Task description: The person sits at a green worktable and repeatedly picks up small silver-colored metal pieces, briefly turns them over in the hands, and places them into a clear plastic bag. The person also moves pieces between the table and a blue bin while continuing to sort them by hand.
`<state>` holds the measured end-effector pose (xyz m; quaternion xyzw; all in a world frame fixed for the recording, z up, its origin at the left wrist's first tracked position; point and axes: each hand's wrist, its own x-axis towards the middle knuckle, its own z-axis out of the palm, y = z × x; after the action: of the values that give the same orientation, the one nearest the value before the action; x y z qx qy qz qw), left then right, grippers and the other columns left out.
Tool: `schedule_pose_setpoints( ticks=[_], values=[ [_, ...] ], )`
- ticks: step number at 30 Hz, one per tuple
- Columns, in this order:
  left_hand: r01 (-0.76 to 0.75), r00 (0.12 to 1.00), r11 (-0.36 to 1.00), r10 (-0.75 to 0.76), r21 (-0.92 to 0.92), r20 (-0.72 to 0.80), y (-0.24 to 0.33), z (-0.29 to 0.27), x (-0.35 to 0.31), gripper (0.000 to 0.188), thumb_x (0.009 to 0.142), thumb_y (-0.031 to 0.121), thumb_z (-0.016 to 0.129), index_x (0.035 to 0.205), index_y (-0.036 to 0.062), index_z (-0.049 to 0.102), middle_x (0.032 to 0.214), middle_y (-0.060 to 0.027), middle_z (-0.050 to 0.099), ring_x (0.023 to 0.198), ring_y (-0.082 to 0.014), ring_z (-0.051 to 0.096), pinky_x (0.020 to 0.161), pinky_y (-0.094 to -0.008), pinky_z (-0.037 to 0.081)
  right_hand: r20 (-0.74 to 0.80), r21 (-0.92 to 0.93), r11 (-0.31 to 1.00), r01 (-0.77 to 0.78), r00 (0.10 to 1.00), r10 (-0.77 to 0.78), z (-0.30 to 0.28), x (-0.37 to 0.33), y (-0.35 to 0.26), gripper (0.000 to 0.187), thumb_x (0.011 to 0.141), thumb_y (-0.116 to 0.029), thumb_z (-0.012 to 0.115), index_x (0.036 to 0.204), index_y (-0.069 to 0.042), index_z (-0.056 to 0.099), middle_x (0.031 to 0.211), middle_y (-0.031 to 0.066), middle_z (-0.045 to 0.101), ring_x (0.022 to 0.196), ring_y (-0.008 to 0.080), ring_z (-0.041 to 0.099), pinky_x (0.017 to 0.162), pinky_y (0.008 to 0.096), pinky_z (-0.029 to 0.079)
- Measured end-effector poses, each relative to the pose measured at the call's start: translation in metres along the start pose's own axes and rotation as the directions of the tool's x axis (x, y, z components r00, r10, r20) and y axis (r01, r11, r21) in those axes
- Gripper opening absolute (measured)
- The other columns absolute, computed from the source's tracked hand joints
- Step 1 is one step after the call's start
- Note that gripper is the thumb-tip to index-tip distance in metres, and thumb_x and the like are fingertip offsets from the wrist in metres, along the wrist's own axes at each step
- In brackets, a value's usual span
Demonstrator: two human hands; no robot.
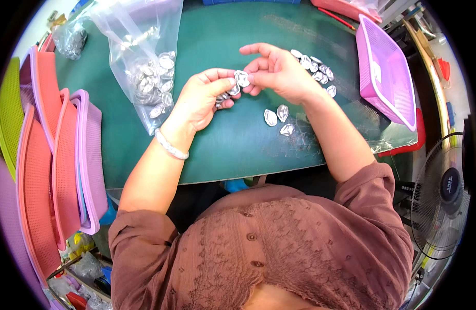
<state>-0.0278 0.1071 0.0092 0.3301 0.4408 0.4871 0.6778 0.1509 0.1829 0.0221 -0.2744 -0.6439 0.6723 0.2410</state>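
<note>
Just right of the clear bag [163, 31], the left hand [197, 98] pinches several shiny, rippled silver pieces [234, 90]; the right hand [282, 75], one finger extended, meets the oval top piece [242, 78], its grip unclear.

Left grip [199, 98] holding silvery pieces [241, 78], right grip [284, 75] alongside, green table [222, 150]

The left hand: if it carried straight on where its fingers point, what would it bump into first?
Probably the right hand, just beyond the silvery piece at the tips of the left hand. Whether the right hand already touches that piece is hard to tell here.
</note>
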Motion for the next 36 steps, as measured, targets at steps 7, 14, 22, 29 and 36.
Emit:
schedule_pose_setpoints(
  ticks=[7,14,22,29,36],
  values=[
    [0.029,0.999,0.999,-0.029,-0.032,-0.021,-0.001,-0.003,0.005,0.017,0.083,0.005,0.057,0.099,0.0008,0.058,0.084,-0.007,0.063,0.068,-0.0124,0.061,0.053,-0.02,0.048,-0.055,0.086,0.996,-0.037,0.998,0.041,-0.004,0.001,-0.004,0.042,0.078,0.007,0.056,0.118,0.006,0.041,0.082,0.0098,0.06,0.068,0.0166,0.062,0.06,0.0256,0.051],
    [0.074,0.997,0.985,-0.072,-0.156,0.013,0.003,-0.005,0.005,0.025,0.089,0.015,0.048,0.104,-0.0026,0.056,0.094,-0.0141,0.062,0.079,-0.0229,0.064,0.061,-0.0277,0.053,-0.209,-0.013,0.992,-0.125,0.971,0.119,-0.021,0.024,-0.017,0.036,0.077,0.004,0.059,0.111,0.006,0.047,0.082,0.0104,0.06,0.065,0.0183,0.063,0.055,0.0272,0.052],
    [0.121,0.973,0.932,-0.044,-0.341,0.226,0.005,-0.007,0.012,0.049,0.095,0.033,0.032,0.114,-0.0084,0.05,0.11,-0.0225,0.056,0.098,-0.0331,0.058,0.079,-0.0371,0.053,-0.44,0.091,0.996,0.01,0.898,0.031,-0.16,0.189,-0.071,0.049,0.084,-0.016,0.06,0.125,0.002,0.04,0.104,0.0177,0.055,0.09,0.0249,0.058,0.075,0.0354,0.053],
    [0.123,0.974,0.887,-0.023,-0.446,0.224,0.007,-0.01,0.006,0.053,0.095,0.035,0.032,0.116,-0.0105,0.047,0.115,-0.0247,0.053,0.103,-0.0357,0.055,0.088,-0.0426,0.047,-0.23,-0.606,0.796,-0.005,0.958,-0.17,-0.06,0.109,-0.062,0.033,0.078,-0.012,0.061,0.107,0.002,0.057,0.088,0.0094,0.064,0.074,0.0148,0.06,0.064,0.0281,0.049],
    [0.087,0.968,0.928,0.008,-0.363,0.252,0.002,-0.011,0.004,0.039,0.084,0.006,0.039,0.119,-0.0097,0.046,0.116,-0.0242,0.052,0.104,-0.0344,0.055,0.094,-0.0428,0.044,-0.041,-0.487,0.873,0.005,0.999,-0.028,-0.022,0.015,-0.03,0.033,0.083,-0.006,0.055,0.115,0.002,0.051,0.094,0.006,0.062,0.08,0.0101,0.057,0.073,0.0241,0.047]
  ],
)
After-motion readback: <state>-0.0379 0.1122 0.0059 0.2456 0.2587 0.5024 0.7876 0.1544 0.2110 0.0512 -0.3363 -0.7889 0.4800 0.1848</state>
